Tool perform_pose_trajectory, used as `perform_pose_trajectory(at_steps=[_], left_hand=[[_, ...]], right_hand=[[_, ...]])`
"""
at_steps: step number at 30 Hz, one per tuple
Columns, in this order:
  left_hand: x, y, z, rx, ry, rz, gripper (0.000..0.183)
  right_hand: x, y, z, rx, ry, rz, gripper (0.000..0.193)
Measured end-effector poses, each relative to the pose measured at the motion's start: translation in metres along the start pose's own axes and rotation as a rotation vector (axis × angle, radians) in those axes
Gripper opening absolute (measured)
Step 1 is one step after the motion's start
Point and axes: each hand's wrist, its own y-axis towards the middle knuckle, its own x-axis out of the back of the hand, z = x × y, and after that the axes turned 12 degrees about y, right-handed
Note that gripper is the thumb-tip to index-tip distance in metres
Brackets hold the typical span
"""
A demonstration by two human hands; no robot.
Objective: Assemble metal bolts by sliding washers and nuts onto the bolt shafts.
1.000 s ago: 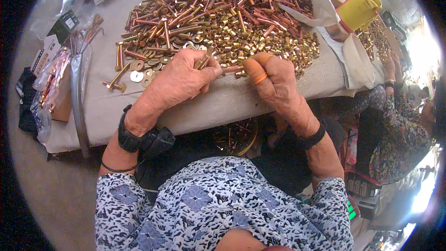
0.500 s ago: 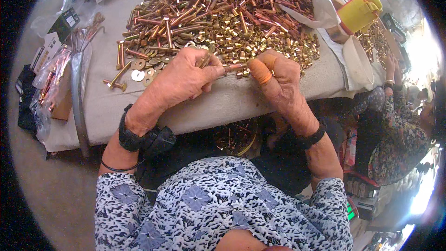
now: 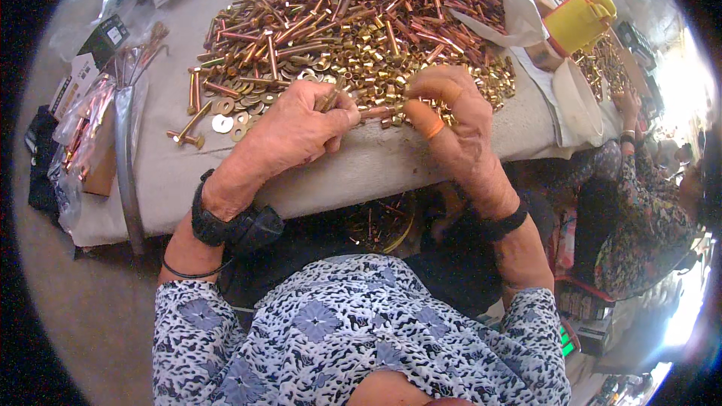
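Note:
My left hand point(image 3: 297, 124) is closed, thumb and forefinger pinching a copper-coloured bolt point(image 3: 374, 113) that points right. A brass-coloured piece point(image 3: 329, 99) also shows between its fingers; its full shape is hidden. My right hand point(image 3: 460, 124), with orange wraps on thumb and forefinger, is just past the bolt's free end. Its thumb and forefinger are parted, with no piece visible between them. Behind both hands lie short brass sleeves point(image 3: 368, 56), spreading right in a pile. Flat washers point(image 3: 259, 94) lie beyond my left wrist, and long bolts point(image 3: 301, 19) are heaped farther back.
The pale cloth-covered table point(image 3: 353, 158) ends close to my body. Two loose bolts point(image 3: 192, 124) lie at the left. A yellow container point(image 3: 579, 22) and a white bowl point(image 3: 579, 101) stand at right. Another person's hand point(image 3: 628, 109) works beyond. A curved metal strip point(image 3: 124, 158) hangs over the left edge.
My right thumb and forefinger have come apart from the bolt's end, and that hand has opened slightly. My left hand keeps its pinch on the bolt, almost still.

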Motion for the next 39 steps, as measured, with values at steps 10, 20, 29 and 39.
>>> perform_pose_trajectory(at_steps=[10, 20, 29, 39], left_hand=[[0.0, -0.002, -0.002, -0.008, -0.009, 0.029, 0.017], [0.001, -0.003, -0.004, 0.041, -0.052, 0.015, 0.015], [0.002, -0.002, 0.002, 0.0, -0.058, 0.075, 0.018], [0.002, -0.002, 0.002, 0.004, -0.049, 0.136, 0.02]], right_hand=[[0.002, -0.001, 0.001, 0.024, -0.019, 0.05, 0.008], [0.0, 0.0, 0.006, -0.033, 0.029, 0.034, 0.012], [0.003, -0.007, 0.0, -0.015, 0.021, 0.086, 0.018], [0.004, -0.01, 0.003, -0.112, 0.129, 0.086, 0.013]])
